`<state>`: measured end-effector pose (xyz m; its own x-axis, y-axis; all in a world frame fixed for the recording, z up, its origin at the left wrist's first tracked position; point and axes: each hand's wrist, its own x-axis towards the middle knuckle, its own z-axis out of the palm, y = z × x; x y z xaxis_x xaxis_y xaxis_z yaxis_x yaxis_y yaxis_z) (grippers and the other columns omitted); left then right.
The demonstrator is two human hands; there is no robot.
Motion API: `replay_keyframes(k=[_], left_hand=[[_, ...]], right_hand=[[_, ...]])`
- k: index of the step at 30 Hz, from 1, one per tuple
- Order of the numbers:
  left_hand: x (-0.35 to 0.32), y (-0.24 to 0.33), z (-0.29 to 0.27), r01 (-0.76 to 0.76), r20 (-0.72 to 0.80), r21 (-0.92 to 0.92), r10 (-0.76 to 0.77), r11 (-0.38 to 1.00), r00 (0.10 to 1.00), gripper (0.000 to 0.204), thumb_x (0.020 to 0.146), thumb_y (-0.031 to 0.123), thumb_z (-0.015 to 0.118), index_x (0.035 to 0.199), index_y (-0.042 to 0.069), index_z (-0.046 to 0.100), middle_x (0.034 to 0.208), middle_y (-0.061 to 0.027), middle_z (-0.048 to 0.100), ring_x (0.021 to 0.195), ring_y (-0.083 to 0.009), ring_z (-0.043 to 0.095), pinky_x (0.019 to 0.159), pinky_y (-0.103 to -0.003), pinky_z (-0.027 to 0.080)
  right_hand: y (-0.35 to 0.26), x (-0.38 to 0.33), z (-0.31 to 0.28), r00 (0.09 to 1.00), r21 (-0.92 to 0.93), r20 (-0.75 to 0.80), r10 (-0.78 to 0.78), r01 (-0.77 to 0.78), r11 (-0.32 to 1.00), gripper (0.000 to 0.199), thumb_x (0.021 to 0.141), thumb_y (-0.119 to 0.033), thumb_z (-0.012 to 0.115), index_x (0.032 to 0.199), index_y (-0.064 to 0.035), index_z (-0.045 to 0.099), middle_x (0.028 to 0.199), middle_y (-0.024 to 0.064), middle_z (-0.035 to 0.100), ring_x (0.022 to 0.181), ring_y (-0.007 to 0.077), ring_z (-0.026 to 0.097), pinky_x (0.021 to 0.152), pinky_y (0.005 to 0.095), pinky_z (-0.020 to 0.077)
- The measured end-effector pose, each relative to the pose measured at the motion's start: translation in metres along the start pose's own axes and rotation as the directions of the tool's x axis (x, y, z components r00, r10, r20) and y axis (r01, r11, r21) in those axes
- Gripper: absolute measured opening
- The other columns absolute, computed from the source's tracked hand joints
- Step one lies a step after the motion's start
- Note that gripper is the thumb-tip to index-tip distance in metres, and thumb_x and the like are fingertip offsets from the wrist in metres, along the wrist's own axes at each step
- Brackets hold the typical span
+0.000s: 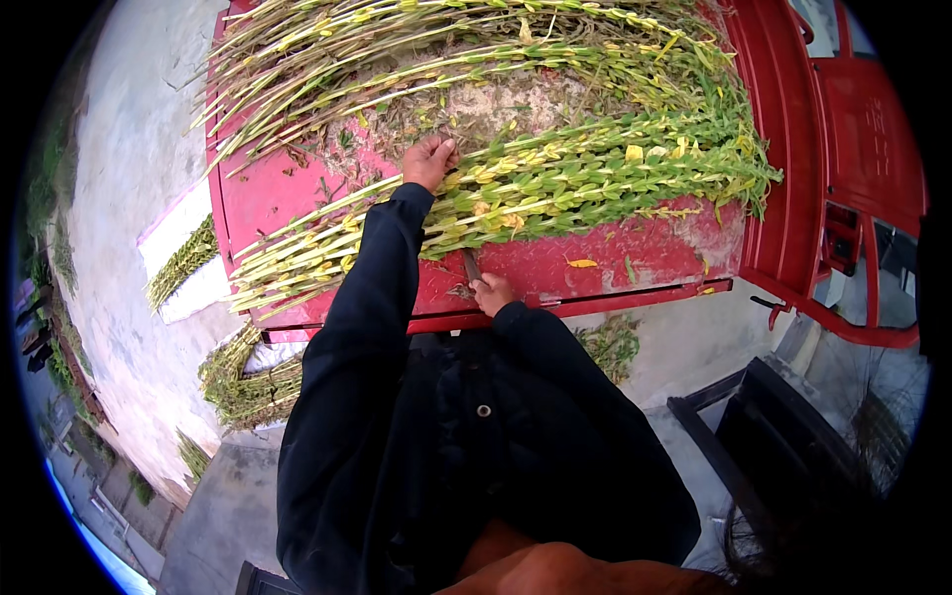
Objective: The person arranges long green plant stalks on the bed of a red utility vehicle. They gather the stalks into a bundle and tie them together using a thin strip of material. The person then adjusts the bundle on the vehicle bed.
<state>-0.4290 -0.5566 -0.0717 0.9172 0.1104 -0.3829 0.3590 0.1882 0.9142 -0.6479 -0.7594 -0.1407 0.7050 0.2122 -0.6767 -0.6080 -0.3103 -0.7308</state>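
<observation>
On the red truck bed (605, 260) lies a bundle of long cut stalks (555, 188), thick with green and yellow pods, that look like sesame. My left hand (429, 162) is at the far edge of this bundle, with its fingers curled together. What they pinch, if anything, is too small to make out. My right hand (493, 295) is closed round what looks like a knife near the bed's front edge. The dark blade (471, 265) points away from me, its tip by the near side of the bundle.
Beyond my left hand lie more stalks (397, 74) and dry leaf litter (496, 109). The red cab (863, 149) stands at the right. Stalk bundles (253, 382) rest on the ground at the left, and a black frame (773, 426) stands at the lower right.
</observation>
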Motion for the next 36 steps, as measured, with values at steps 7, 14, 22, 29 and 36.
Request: replay_keyframes(k=[7, 14, 22, 29, 36], left_hand=[[-0.061, 0.034, 0.039, -0.226, -0.138, 0.598, 0.377, 0.769, 0.916, 0.014, 0.081, 0.014, 0.058, 0.076, 0.002, 0.059, 0.064, -0.0152, 0.054, 0.059, -0.0307, 0.053, 0.055, -0.037, 0.041], [-0.121, 0.033, 0.041, -0.365, -0.087, 0.545, 0.484, 0.755, 0.871, 0.013, 0.076, 0.012, 0.060, 0.071, 0.003, 0.053, 0.069, -0.0157, 0.051, 0.067, -0.0361, 0.051, 0.060, -0.043, 0.042], [-0.125, -0.016, 0.020, -0.207, -0.249, 0.210, 0.256, 0.956, 0.934, 0.014, 0.080, 0.015, 0.057, 0.074, 0.003, 0.056, 0.066, -0.0151, 0.054, 0.063, -0.0334, 0.054, 0.058, -0.040, 0.043], [-0.110, -0.024, 0.031, -0.109, -0.268, -0.011, 0.102, 0.994, 0.958, 0.013, 0.085, 0.014, 0.055, 0.079, 0.003, 0.058, 0.065, -0.0104, 0.057, 0.057, -0.0214, 0.054, 0.056, -0.034, 0.045], [-0.108, -0.027, 0.034, -0.188, -0.362, -0.254, 0.087, 0.949, 0.928, 0.015, 0.087, 0.012, 0.055, 0.078, 0.001, 0.058, 0.066, -0.0045, 0.059, 0.058, -0.0089, 0.052, 0.055, -0.026, 0.044]], right_hand=[[-0.114, -0.011, -0.013, 0.958, 0.066, 0.074, -0.277, 0.272, 0.960, 0.023, 0.092, -0.019, 0.046, 0.074, -0.0057, 0.053, 0.052, -0.0046, 0.040, 0.040, 0.0053, 0.034, 0.036, 0.0221, 0.0260], [-0.138, 0.035, 0.000, 0.985, 0.466, -0.160, -0.066, 0.134, 0.874, 0.021, 0.093, -0.019, 0.045, 0.089, -0.0041, 0.059, 0.078, 0.0015, 0.059, 0.065, 0.0114, 0.056, 0.055, 0.0255, 0.0450], [-0.143, 0.053, 0.005, 1.000, 0.258, -0.013, -0.018, 0.021, 0.966, 0.026, 0.094, -0.017, 0.045, 0.105, 0.0028, 0.057, 0.094, 0.0075, 0.060, 0.079, 0.0142, 0.059, 0.070, 0.0265, 0.0490], [-0.105, 0.077, -0.046, 0.957, -0.551, 0.151, -0.246, 0.289, 0.783, 0.018, 0.088, -0.010, 0.048, 0.087, 0.0012, 0.061, 0.075, 0.0101, 0.062, 0.070, 0.0181, 0.060, 0.061, 0.0306, 0.0458], [-0.136, 0.036, -0.026, 0.852, -0.600, 0.302, -0.428, 0.519, 0.609, 0.018, 0.082, -0.018, 0.052, 0.075, -0.0025, 0.058, 0.066, 0.0189, 0.059, 0.064, 0.0340, 0.059, 0.060, 0.0405, 0.0447]])
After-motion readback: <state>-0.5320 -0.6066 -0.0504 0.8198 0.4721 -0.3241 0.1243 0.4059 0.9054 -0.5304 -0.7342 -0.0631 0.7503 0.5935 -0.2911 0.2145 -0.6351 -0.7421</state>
